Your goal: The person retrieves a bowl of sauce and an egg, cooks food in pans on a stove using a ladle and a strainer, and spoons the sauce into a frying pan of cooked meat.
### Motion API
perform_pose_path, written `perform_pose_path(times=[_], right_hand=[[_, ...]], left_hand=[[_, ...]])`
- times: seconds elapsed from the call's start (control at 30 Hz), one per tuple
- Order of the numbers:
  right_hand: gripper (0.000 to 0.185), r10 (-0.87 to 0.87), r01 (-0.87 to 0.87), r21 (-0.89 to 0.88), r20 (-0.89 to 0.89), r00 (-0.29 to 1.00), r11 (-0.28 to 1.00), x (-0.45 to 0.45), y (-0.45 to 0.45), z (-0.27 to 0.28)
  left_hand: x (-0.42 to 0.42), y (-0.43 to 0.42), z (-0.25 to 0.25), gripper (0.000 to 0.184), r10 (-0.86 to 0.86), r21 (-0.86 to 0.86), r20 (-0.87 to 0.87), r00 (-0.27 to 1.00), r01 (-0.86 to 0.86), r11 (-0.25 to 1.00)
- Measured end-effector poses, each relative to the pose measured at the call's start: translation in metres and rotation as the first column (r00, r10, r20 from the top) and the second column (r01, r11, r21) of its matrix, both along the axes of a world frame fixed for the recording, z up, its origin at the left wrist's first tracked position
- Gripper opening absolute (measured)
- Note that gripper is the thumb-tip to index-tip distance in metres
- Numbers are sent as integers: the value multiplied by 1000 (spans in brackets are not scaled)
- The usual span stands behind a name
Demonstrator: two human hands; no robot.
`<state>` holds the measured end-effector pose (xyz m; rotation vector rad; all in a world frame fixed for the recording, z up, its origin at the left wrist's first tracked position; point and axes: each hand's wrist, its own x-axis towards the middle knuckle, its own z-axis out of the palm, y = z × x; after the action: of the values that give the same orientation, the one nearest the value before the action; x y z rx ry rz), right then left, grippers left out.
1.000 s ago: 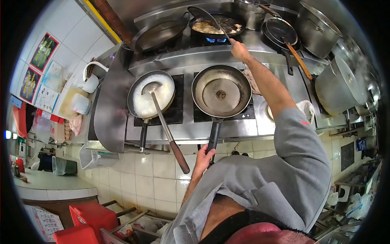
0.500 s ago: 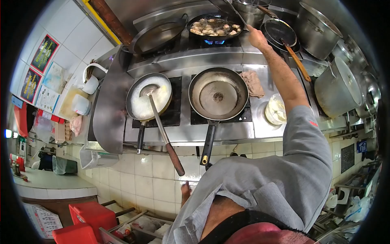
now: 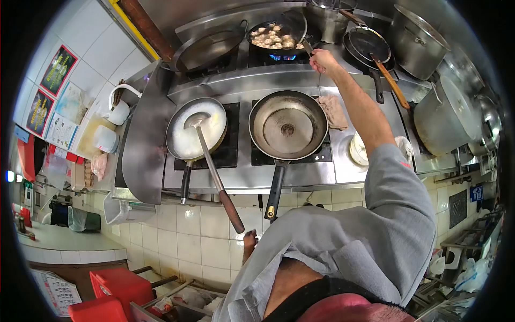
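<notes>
My right hand (image 3: 322, 60) is closed on the handle of a dark strainer (image 3: 292, 24), which is held over the right side of a black wok. Browned pieces of food (image 3: 271, 37) lie in the dark oil of that wok, above a blue flame. My left hand (image 3: 250, 238) hangs low over the floor, below the handle of an empty frying pan (image 3: 288, 129); its fingers are small and partly curled, and what they hold, if anything, cannot be made out. Left of that pan, a ladle (image 3: 214, 166) rests in a pan of white, foamy liquid (image 3: 189, 137).
A folded cloth (image 3: 333, 112) and a white tub (image 3: 358, 149) sit right of the empty pan. Large pots (image 3: 446, 115) and a wooden-handled strainer (image 3: 390, 80) stand at the right. An empty wok (image 3: 209, 49) is at the back left, beside a metal partition (image 3: 144, 134).
My left hand has let go of the empty pan's handle and dropped lower. My right hand lifted the strainer rightward, off the food, then brought it back over the wok's right side.
</notes>
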<state>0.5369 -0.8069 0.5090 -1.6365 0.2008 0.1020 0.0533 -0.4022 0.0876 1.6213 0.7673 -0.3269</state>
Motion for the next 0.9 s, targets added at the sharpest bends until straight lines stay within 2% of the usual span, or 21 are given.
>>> perform_pose_path(times=[0.07, 0.1, 0.13, 0.17, 0.2, 0.23, 0.27, 0.33, 0.4, 0.43, 0.47, 0.5, 0.53, 0.57, 0.6, 0.67, 0.7, 0.77, 0.8, 0.87, 0.9], right_hand=[[30, -56, 70, -105, 132, 990, 992, -15, 10, 2], [48, 22, 21, -244, 169, 985, 970, -17, 9, 2], [48, 17, 26, -245, 169, 985, 969, -22, 10, 4], [46, 20, 69, -396, 216, 976, 916, -33, 15, 11], [44, 32, 117, -534, 261, 965, 838, -43, 20, 19], [45, 62, 105, -666, 222, 973, 738, -61, 26, 37], [45, 60, 107, -667, 222, 973, 738, -68, 26, 40], [44, 139, 268, -762, 422, 896, 589, -76, 27, 43], [45, 128, 243, -745, 402, 906, 621, -88, 31, 43], [45, 119, 219, -725, 385, 915, 653, -90, 32, 44], [45, 120, 218, -725, 383, 916, 653, -86, 33, 37], [46, 96, 166, -699, 320, 943, 696, -78, 34, 21], [46, 76, 118, -665, 255, 964, 738, -70, 35, 6], [47, 93, 101, -716, 226, 970, 691, -60, 34, -6], [47, 93, 101, -715, 227, 969, 692, -51, 33, -17], [47, 119, 166, -762, 304, 945, 626, -40, 33, -27], [47, 122, 162, -761, 303, 945, 628, -34, 30, -29], [47, 170, 131, -762, 303, 938, 634, -29, 29, -19], [47, 174, 128, -761, 303, 937, 636, -28, 27, -15], [46, 152, 179, -682, 396, 906, 709, -27, 21, -6], [46, 137, 215, -707, 405, 904, 673, -26, 18, 0]], left_hand=[[26, -1, 25, 30, -45, -15, -24, 999, 44, 999], [32, -2, 32, 29, 2, -29, -10, 1000, -2, 1000], [36, -2, 36, 28, 48, -44, 2, 999, -48, 998], [44, 3, 38, 30, 51, -101, -85, 995, -60, 993], [46, 6, 39, 30, 47, -102, -82, 996, -55, 993], [45, 8, 41, 32, 58, -100, -81, 995, -66, 993], [42, 12, 39, 34, 71, -98, -81, 994, -79, 992], [34, 17, 39, 31, 64, -103, -58, 996, -69, 992], [23, 20, 45, 29, -76, 99, -118, 990, 88, 991], [17, 26, 36, 25, -185, 88, -118, 976, 195, 977], [4, 35, 6, 25, -185, 87, -119, 976, 196, 977], [-13, 44, -30, 22, -452, 359, 112, 885, 388, 849], [-20, 48, -55, 20, -710, 636, 243, 661, 444, 631], [-18, 46, -69, 14, -878, 782, -69, 475, 572, 248], [-22, 45, -77, 14, -877, 783, -69, 475, 571, 248], [-27, 40, -80, 13, -833, 782, 92, 546, 479, 400], [-31, 40, -81, 13, -831, 782, 90, 549, 478, 400], [-30, 32, -45, 12, -657, 587, 317, 684, 402, 703], [-26, 27, -32, 12, -654, 588, 316, 687, 399, 704], [-21, 21, -17, 18, -560, 423, 143, 816, 461, 780], [-18, 16, -16, 18, -557, 424, 143, 818, 458, 781]])
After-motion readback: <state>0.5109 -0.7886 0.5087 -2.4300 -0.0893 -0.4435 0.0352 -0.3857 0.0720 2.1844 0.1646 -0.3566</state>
